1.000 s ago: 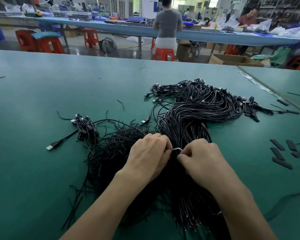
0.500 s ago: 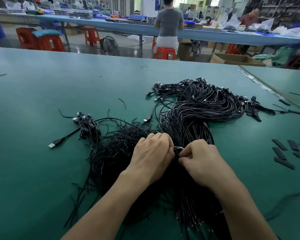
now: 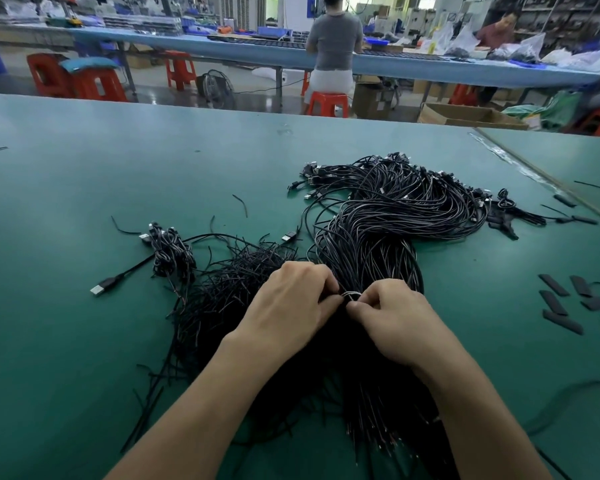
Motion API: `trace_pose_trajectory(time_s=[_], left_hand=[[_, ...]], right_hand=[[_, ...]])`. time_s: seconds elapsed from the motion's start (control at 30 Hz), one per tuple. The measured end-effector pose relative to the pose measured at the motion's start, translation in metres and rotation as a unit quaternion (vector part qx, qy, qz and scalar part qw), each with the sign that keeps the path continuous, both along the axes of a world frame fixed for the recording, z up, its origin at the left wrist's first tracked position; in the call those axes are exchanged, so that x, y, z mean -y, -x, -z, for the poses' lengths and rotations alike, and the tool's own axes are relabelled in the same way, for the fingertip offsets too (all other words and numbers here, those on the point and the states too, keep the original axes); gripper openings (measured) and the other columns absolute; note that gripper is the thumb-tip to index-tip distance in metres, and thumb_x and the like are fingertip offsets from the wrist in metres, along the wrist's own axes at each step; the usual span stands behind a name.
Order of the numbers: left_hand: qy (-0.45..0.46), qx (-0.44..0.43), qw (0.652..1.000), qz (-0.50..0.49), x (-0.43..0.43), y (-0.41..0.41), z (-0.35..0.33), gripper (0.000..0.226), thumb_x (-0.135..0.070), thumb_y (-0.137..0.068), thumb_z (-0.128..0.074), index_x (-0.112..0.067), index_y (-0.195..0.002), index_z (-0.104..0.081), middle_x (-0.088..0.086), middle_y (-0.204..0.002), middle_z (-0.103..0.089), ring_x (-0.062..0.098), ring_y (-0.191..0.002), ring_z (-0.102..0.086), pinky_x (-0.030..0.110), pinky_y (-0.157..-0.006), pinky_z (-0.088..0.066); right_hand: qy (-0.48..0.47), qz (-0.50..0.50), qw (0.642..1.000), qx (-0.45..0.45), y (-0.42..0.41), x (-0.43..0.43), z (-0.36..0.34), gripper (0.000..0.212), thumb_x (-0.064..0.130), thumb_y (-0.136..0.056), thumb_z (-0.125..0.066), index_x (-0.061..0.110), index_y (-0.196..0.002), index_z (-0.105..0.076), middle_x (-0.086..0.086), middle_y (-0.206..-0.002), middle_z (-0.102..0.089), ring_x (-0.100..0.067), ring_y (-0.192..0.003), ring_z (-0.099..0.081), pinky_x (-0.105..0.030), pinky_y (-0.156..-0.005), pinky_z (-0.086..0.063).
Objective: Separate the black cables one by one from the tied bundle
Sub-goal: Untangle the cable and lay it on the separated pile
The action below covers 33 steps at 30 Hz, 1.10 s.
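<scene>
Black cable bundle [image 3: 378,237]: glossy plastic sheathing; USB plug [image 3: 97,289]: bright metal shell; table [image 3: 118,168]: smooth matt green surface.

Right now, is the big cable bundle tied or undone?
Tied: a pale tie cinches the bundle, pinched by the left hand and right hand.

Black cable bundle [image 3: 388,237], pale tie [image 3: 351,295], green table [image 3: 118,174], red stools [image 3: 327,103], blue bench [image 3: 222,46]
</scene>
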<state>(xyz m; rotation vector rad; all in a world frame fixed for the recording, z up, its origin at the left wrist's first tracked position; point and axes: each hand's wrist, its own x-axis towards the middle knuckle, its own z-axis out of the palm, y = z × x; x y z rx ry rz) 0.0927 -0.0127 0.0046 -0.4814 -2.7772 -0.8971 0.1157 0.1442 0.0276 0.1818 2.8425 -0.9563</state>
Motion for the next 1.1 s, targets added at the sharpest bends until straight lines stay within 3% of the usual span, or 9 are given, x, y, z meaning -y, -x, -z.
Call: trace_pose_trajectory(time_s=[0.23,0.4,0.5,0.57,0.67,0.73,0.8,1.0,1.1], left_hand=[[0.058,-0.026,0.998,-0.026,-0.012,-0.004,0.002,0.032,-0.05,-0.094,-0.045,-0.027,-0.099,-0.067,-0.009,-0.099,-0.061,0.016,-0.095,-0.057,0.031,-0.067,-0.034],[0.008,-0.061,0.997,-0.039,-0.012,-0.005,0.007,0.017,-0.04,-0.096,-0.057,-0.025,-0.091,-0.065,-0.013,-0.089,-0.061,0.016,-0.089,-0.06,0.032,-0.065,-0.042],[-0.051,-0.044,0.997,-0.041,-0.007,-0.001,0.01,0.012,-0.033,-0.095,-0.062,-0.025,-0.09,-0.069,-0.015,-0.076,-0.062,0.003,-0.071,-0.057,0.024,-0.066,-0.045],[-0.084,-0.031,0.995,-0.044,-0.005,0.0,0.011,0.012,-0.029,-0.095,-0.063,-0.024,-0.086,-0.068,-0.018,-0.059,-0.05,-0.003,-0.06,-0.052,0.013,-0.055,-0.035],[-0.087,-0.015,0.995,-0.048,-0.006,0.001,0.013,0.015,-0.027,-0.095,-0.06,-0.022,-0.084,-0.068,-0.016,-0.06,-0.05,0.002,-0.058,-0.049,0.015,-0.056,-0.036],[-0.093,-0.014,0.995,-0.044,-0.006,0.002,0.013,0.016,-0.026,-0.095,-0.06,-0.02,-0.083,-0.069,-0.016,-0.062,-0.051,0.004,-0.058,-0.048,0.025,-0.061,-0.04],[-0.102,0.0,0.994,-0.042,-0.006,0.004,0.013,0.015,-0.026,-0.094,-0.061,-0.022,-0.083,-0.07,-0.017,-0.063,-0.053,0.003,-0.059,-0.049,0.026,-0.065,-0.04],[-0.122,0.035,0.992,-0.006,-0.004,0.007,0.014,0.01,-0.033,-0.092,-0.065,-0.03,-0.086,-0.073,-0.01,-0.077,-0.068,0.003,-0.062,-0.051,0.032,-0.07,-0.051],[-0.131,0.04,0.991,0.001,-0.004,0.007,0.016,0.008,-0.034,-0.092,-0.068,-0.03,-0.088,-0.073,-0.01,-0.082,-0.071,0.008,-0.074,-0.061,0.039,-0.075,-0.055]], right_hand=[[0.184,-0.087,0.979,0.012,-0.004,0.001,-0.02,0.021,0.024,-0.099,-0.057,0.015,-0.08,-0.059,0.005,-0.062,-0.06,-0.006,-0.053,-0.051,-0.025,-0.054,-0.041],[0.427,-0.077,0.9,0.044,-0.013,-0.005,-0.04,0.023,0.015,-0.1,-0.053,0.011,-0.078,-0.053,0.002,-0.059,-0.039,-0.007,-0.048,-0.033,-0.015,-0.04,-0.033],[0.465,-0.166,0.868,0.044,-0.024,-0.035,-0.063,0.026,0.03,-0.091,-0.069,0.018,-0.071,-0.059,0.006,-0.059,-0.035,-0.004,-0.047,-0.026,-0.012,-0.038,-0.026],[0.437,-0.251,0.863,0.02,-0.036,-0.061,-0.078,0.031,0.042,-0.084,-0.075,0.017,-0.076,-0.059,0.006,-0.057,-0.037,-0.005,-0.044,-0.028,-0.011,-0.041,-0.029],[0.22,-0.289,0.93,-0.06,-0.05,-0.089,-0.085,0.039,0.063,-0.076,-0.075,0.024,-0.074,-0.068,0.006,-0.05,-0.045,-0.009,-0.039,-0.036,-0.013,-0.044,-0.028],[0.05,-0.237,0.967,-0.079,-0.048,-0.088,-0.082,0.039,0.072,-0.067,-0.071,0.034,-0.075,-0.074,0.007,-0.048,-0.057,-0.003,-0.039,-0.047,-0.018,-0.043,-0.038],[-0.051,-0.165,0.984,-0.041,-0.04,-0.071,-0.076,0.02,0.066,-0.065,-0.07,0.05,-0.078,-0.071,0.019,-0.062,-0.068,0.004,-0.054,-0.062,-0.023,-0.059,-0.053],[-0.107,-0.072,0.992,-0.01,-0.015,0.0,-0.035,0.029,0.051,-0.09,-0.058,0.025,-0.088,-0.069,0.0,-0.092,-0.069,-0.018,-0.09,-0.064,-0.038,-0.082,-0.055],[-0.12,-0.01,0.991,-0.053,-0.011,0.016,-0.014,0.027,0.046,-0.091,-0.058,0.02,-0.099,-0.059,-0.006,-0.106,-0.059,-0.029,-0.099,-0.057,-0.035,-0.079,-0.048]])
